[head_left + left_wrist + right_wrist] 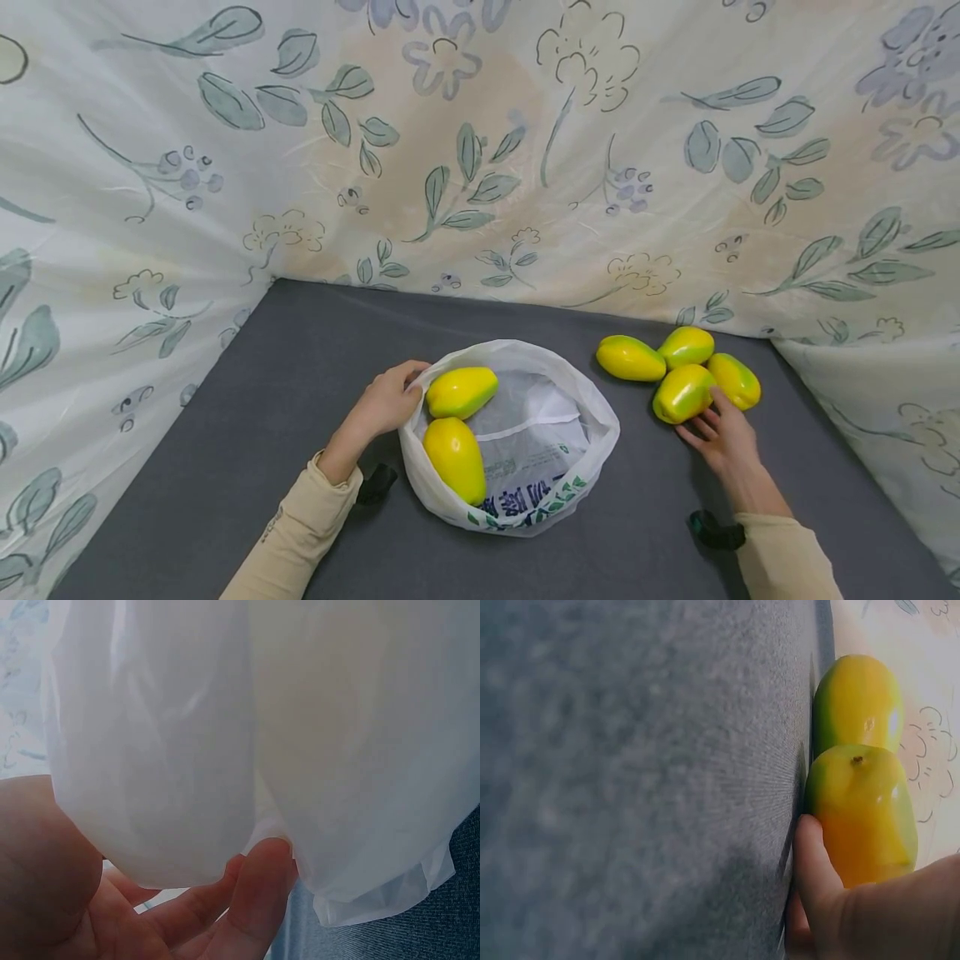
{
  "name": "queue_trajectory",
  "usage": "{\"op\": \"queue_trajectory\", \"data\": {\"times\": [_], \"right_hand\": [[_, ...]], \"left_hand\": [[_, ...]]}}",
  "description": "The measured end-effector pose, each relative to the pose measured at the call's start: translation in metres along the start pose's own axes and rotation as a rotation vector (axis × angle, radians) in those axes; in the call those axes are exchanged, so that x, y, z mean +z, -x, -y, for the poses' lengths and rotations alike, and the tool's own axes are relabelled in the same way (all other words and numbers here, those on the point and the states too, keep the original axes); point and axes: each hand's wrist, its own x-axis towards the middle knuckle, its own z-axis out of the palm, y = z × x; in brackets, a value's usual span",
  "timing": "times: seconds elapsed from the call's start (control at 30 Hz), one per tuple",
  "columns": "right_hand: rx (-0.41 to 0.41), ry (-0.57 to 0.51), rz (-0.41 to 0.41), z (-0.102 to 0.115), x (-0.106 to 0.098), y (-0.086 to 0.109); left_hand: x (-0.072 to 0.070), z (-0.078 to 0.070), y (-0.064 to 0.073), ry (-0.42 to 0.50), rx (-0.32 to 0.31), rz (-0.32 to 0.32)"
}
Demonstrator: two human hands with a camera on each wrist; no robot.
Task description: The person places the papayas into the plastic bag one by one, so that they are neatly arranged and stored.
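My left hand [384, 400] pinches the left rim of a white plastic bag [603, 425], which stands with its mouth wide open. In the left wrist view, thumb and fingers meet at the bag's thin film [165, 750]. Two yellow-green mangoes, one upper [461, 392] and one lower [455, 462], lie inside along the left wall. Over on the right, my right hand [727, 446] reaches around the near side of a mango [681, 396], fingers spread and touching it. The right wrist view has the thumb [814, 859] against that mango's side.
Three more mangoes cluster around the touched one: left [630, 358], back [687, 346] and right [737, 382]. Everything rests on a dark grey table cover [300, 350]. Floral fabric [450, 167] hangs along the back and both sides.
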Motion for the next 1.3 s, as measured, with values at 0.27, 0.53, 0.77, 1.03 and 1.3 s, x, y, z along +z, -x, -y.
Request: {"op": "queue_trajectory", "data": {"times": [0.27, 0.53, 0.77, 1.03, 1.3], "right_hand": [[-0.098, 0.218, -0.054, -0.001, 0.009, 0.002], [-0.172, 0.315, -0.056, -0.004, 0.011, 0.002], [-0.18, 0.322, -0.066, -0.005, 0.011, 0.001], [-0.159, 0.276, -0.073, -0.006, 0.01, 0.005], [-0.146, 0.238, -0.07, -0.007, 0.003, 0.007]], "left_hand": [[0.001, 0.0, 0.0, -0.001, -0.003, 0.0], [0.001, -0.001, 0.0, 0.004, 0.008, -0.006], [0.001, -0.001, 0.0, 0.002, 0.013, -0.009], [0.001, -0.001, 0.0, 0.003, 0.013, -0.006], [0.0, 0.001, 0.0, 0.003, 0.012, 0.001]]}}
